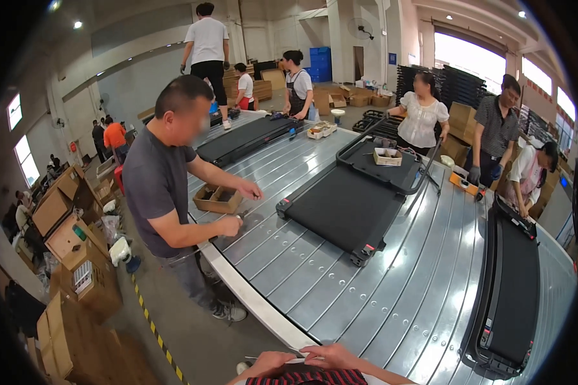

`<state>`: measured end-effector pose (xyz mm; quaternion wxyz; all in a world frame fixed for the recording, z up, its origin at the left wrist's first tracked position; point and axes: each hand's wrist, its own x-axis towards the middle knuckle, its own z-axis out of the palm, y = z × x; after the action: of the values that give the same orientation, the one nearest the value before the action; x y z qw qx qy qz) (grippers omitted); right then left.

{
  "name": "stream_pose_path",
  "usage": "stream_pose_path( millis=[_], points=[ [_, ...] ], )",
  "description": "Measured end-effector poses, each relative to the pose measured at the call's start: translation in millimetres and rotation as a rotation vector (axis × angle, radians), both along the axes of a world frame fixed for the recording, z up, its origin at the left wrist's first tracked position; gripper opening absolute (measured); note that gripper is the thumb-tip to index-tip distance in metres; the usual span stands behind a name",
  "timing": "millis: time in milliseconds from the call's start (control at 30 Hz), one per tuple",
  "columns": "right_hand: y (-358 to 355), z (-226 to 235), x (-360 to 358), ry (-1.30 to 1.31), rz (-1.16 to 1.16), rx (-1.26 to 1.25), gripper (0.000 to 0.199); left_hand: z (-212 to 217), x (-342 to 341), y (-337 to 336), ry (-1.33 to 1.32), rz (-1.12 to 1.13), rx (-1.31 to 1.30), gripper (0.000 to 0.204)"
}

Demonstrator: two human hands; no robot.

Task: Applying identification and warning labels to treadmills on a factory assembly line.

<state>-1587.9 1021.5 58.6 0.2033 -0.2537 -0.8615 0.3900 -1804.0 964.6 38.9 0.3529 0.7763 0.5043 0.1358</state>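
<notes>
Low in the view, both my hands are close together in front of my body at the table's near edge. My left hand [271, 363] is closed, its fingers bent inward. My right hand [331, 355] is beside it, its fingertips pinched together. Thin pale bits show at the fingers of both hands, too small to name. A striped red and black cloth [308, 377] lies just below them. The nearest large thing is the metal slatted table [340, 321]. On it rests a treadmill deck [343, 205] with a black belt, its frame folded at the far end.
A co-worker [164, 173] stands at the left edge, hands over the table by a cardboard parts box [217, 198]. Another treadmill deck [510, 289] lies right, with people beyond it. A small parts box [388, 156] sits on the middle treadmill. Cartons [87, 276] crowd the left floor.
</notes>
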Motion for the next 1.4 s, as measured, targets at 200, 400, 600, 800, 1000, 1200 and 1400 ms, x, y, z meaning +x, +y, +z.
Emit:
stream_pose_path(
  millis=[200, 400, 600, 800, 1000, 1200, 1400],
  points=[
    [-1.0, 17.6, -35.4, -0.130, 0.091, 0.056, 0.037, -69.8, -42.6, -20.5, -0.498, 0.119, -0.350, 0.029],
    [0.5, 12.3, -49.6, -0.051, -0.168, -0.159, 0.038, -12.7, -65.8, 46.4, 0.102, -0.103, -0.106, 0.028],
    [11.6, 31.1, -86.3, -0.164, -0.329, 0.055, 0.038, -28.4, -109.4, 79.2, -0.005, -0.101, 0.123, 0.030],
    [25.1, 30.7, -126.0, -0.193, -0.445, 0.142, 0.036, -20.5, -132.0, 112.5, -0.022, -0.206, 0.147, 0.030],
    [27.8, 46.7, -135.8, -0.111, -0.669, 0.126, 0.040, -32.3, -148.1, 141.8, -0.155, -0.329, 0.213, 0.033],
    [33.8, 51.9, -122.0, 0.367, -0.998, -0.153, 0.030, -42.7, -147.0, 170.8, -0.122, -0.417, 0.252, 0.028],
    [54.0, 40.7, -94.8, 0.488, -1.280, -0.249, 0.010, -37.4, -127.3, 195.4, -0.159, -0.458, 0.298, 0.023]
  ],
)
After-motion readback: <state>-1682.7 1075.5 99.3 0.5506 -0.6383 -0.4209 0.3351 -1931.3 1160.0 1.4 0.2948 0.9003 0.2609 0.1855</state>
